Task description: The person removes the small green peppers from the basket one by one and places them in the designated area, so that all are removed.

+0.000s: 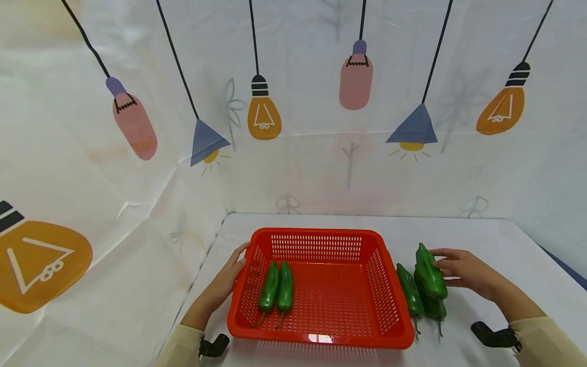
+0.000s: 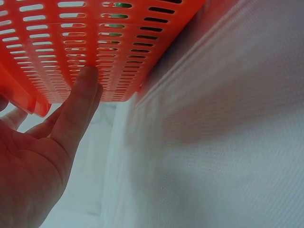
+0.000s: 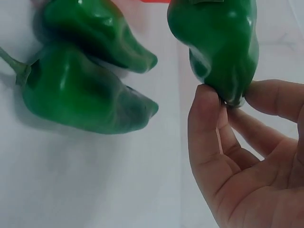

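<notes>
My left hand is at the left side of a red plastic basket, touching its rim. In the left wrist view its fairly straight fingers lie against the slotted outer wall. Two long green peppers lie side by side in the basket's left part. To the basket's right, my right hand pinches a green pepper by its narrow tip, raised above the table. Below and beside it, two more green peppers lie on the table, stems toward me.
A white cloth covers the table. Behind it and to the left hangs a pale sheet printed with lamps and bulbs. Dark wrist mounts stick out from both sleeves.
</notes>
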`<state>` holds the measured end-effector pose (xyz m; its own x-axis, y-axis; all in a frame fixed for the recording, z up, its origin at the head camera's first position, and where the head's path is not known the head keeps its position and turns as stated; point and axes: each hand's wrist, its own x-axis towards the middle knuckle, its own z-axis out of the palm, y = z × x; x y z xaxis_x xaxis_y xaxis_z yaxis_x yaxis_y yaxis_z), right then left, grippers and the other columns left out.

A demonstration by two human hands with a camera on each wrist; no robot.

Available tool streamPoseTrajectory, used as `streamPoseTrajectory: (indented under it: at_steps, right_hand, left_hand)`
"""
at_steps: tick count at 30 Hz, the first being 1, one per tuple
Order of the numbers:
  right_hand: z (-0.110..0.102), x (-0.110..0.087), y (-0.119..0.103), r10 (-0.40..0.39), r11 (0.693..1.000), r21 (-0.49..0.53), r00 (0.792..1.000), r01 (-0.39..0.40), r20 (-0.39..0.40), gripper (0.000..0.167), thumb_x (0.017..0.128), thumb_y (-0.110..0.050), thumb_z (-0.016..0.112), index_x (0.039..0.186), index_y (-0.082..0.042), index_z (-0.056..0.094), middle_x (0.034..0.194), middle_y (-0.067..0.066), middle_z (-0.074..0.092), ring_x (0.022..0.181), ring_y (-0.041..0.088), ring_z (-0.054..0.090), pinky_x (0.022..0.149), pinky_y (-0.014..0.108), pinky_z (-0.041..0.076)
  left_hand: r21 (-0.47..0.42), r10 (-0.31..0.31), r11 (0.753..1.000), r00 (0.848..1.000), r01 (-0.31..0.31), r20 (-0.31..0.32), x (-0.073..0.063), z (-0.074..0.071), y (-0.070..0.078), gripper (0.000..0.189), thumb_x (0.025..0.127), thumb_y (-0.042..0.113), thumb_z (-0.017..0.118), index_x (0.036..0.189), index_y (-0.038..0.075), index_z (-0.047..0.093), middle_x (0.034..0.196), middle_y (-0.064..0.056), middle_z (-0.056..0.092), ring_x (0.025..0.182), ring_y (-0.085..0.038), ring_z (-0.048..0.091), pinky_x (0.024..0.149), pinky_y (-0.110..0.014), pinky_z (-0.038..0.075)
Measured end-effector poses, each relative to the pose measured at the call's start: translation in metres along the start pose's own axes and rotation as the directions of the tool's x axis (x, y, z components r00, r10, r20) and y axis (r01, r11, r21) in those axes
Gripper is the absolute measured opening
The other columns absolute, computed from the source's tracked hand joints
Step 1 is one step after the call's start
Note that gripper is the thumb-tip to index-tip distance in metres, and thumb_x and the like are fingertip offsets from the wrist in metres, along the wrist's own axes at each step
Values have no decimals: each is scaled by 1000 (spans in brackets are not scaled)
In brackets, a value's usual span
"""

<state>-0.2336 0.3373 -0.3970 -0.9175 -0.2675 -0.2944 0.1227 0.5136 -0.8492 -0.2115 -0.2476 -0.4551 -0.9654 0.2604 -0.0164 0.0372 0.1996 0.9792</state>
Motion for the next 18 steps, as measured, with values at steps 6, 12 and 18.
streamPoseTrajectory:
  at_steps: [6,12,18]
  right_hand:
    - [-1,-1,6,13,1000,-6,1000,-14,-12,55,107,-16,48,146,19,31,127,27,62,108,32,66,87,47,56]
    - [-3,-3,11,29,999,-12,999,-29,-23,54,107,-15,48,146,19,31,128,29,61,108,33,66,87,47,56]
    - [-6,-5,13,40,998,-37,999,-41,-29,53,108,-14,44,146,19,29,126,27,61,109,32,65,88,49,55]
  left_hand:
    - [0,-7,1000,1000,7,-7,0,0,-1,48,113,32,32,160,26,25,151,-16,42,120,-28,56,95,-34,48]
    - [-3,-10,1000,1000,10,-13,0,0,-2,48,112,32,32,160,26,25,151,-16,41,118,-28,56,94,-35,48]
    - [-11,4,1000,1000,-4,12,0,-1,-2,49,113,33,30,160,26,23,151,-18,41,119,-30,56,93,-34,50]
